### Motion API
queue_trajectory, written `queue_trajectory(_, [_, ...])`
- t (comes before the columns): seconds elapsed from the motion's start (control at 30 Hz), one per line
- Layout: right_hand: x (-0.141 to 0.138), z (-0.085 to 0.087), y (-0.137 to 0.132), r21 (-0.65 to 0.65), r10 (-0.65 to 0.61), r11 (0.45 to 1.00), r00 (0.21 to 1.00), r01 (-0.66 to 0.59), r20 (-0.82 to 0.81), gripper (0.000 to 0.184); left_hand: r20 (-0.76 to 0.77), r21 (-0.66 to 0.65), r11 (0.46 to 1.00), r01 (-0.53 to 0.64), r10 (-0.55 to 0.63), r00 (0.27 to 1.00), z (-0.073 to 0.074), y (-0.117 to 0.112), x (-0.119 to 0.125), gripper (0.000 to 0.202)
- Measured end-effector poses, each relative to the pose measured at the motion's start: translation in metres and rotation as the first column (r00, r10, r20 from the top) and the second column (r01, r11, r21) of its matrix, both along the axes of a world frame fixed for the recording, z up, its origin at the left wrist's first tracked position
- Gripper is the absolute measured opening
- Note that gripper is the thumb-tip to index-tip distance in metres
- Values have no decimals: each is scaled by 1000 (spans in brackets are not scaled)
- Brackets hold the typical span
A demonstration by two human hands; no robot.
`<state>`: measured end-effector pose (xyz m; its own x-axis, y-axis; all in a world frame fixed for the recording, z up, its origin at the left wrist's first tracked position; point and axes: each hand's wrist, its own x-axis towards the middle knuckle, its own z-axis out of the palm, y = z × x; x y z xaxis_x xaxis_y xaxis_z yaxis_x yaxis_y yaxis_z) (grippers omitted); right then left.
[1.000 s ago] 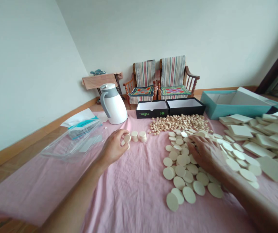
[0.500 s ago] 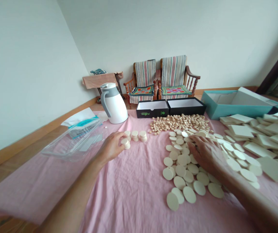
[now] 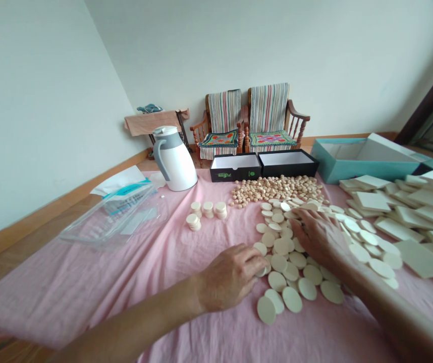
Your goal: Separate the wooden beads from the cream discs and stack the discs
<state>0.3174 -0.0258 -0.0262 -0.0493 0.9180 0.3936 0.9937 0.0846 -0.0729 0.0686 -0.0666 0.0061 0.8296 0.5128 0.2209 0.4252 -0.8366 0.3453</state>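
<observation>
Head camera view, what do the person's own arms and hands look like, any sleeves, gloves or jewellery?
Both are bare: the left hand and the right hand wear no gloves, and no sleeve, watch or bracelet shows on either arm. The right hand is slightly blurred, so a ring cannot be ruled out.

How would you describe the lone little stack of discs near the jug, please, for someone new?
Find the white jug at the far left of the pink cloth. In front of it runs a row of three short disc stacks. The lone stack sits nearer the person, off the row's left end, outside the line.
</observation>
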Motion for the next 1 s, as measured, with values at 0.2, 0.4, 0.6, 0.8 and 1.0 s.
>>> queue_trajectory(0.2, [-1, 0, -1, 12, -10, 1000, 1000, 10, 4, 37, 84, 20, 994, -106, 104, 991, 2, 6, -7, 25])
queue_trajectory(0.4, [-1, -1, -1, 25, 1, 1000, 1000, -1, 17, 37, 333, 15, 817, -577, 540, 773, 24, 46, -61, 24])
queue_trajectory(0.6, [3, -6, 0, 34, 12, 999, 999, -13, 30, 37, 270, 19, 666, -746, 714, 645, 18, 75, -110, 22])
queue_trajectory(0.8, [2, -4, -1, 42, 4, 999, 999, -6, 39, 38, 147, 116, 648, -753, 739, 658, 10, 74, -111, 18])
queue_trajectory(1.0, [3, -5, 0, 52, 18, 998, 999, -21, 44, 40, 102, 143, 633, -761, 755, 648, 5, 77, -112, 17])
